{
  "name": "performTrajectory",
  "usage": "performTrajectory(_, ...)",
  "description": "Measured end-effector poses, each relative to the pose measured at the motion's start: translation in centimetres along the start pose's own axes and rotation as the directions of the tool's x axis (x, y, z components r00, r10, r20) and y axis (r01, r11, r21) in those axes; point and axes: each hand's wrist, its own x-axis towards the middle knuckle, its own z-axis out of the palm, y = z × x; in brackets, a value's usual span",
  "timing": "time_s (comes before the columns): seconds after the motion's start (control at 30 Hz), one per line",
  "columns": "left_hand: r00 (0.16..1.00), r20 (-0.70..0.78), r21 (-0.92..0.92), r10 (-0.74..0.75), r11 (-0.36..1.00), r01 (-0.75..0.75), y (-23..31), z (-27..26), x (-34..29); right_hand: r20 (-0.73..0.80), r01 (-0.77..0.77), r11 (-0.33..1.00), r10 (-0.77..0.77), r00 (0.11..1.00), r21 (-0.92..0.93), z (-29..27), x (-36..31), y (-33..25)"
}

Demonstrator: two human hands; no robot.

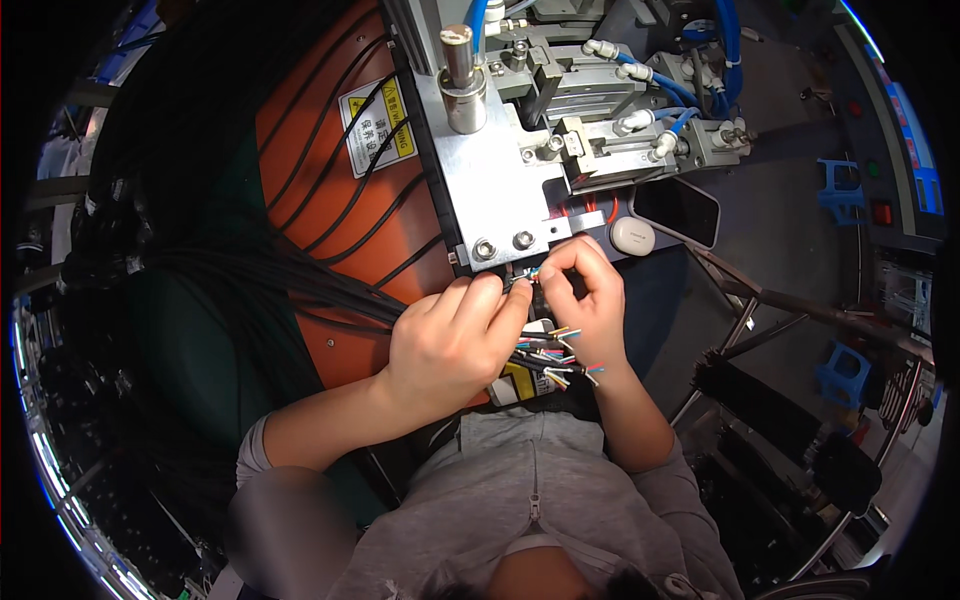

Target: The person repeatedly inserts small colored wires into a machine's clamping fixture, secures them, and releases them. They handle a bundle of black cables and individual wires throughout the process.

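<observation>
Just in front of the metal plate's point(490, 175) lower edge, my two hands meet. My left hand point(450, 340) is closed, its thumb and fingertips pinching the end of a black cable. My right hand point(588, 305) is closed too, thumb against forefinger on the thin coloured wires point(532, 274) fanning from that end. The fingertips partly hide both. Below and between my hands lie several other black cable ends point(540, 355), with white, blue, red and yellow wires splayed out. A bundle of black cables point(330, 290) runs off leftward past my left hand.
Pneumatic cylinders point(620, 150) with blue air hoses point(730, 50) stand beyond the plate. A white rounded case point(631, 236) and a phone point(680, 212) lie right of it. A warning label point(380, 125) sits on the orange surface point(310, 170). Blue stools point(842, 190) stand farther right.
</observation>
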Motion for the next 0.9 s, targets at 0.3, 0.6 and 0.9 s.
performTrajectory(0.3,0.994,0.105,0.054,-0.037,0.998,0.031,0.0,-1.4,-0.1,0.025,-0.151,0.984,0.15,0.988,0.09,0.1,-0.2,-0.2)
performTrajectory(0.6,0.999,0.045,-0.087,-0.003,0.996,0.006,-1.1,-1.1,-0.4,0.246,0.347,0.899,-0.412,0.877,0.266,-1.9,0.0,0.0)
performTrajectory(0.9,0.99,-0.109,-0.213,0.093,0.97,-0.115,-1.6,-0.8,-0.1,-0.133,0.237,0.863,-0.199,0.971,0.447,0.8,-0.8,-2.9)
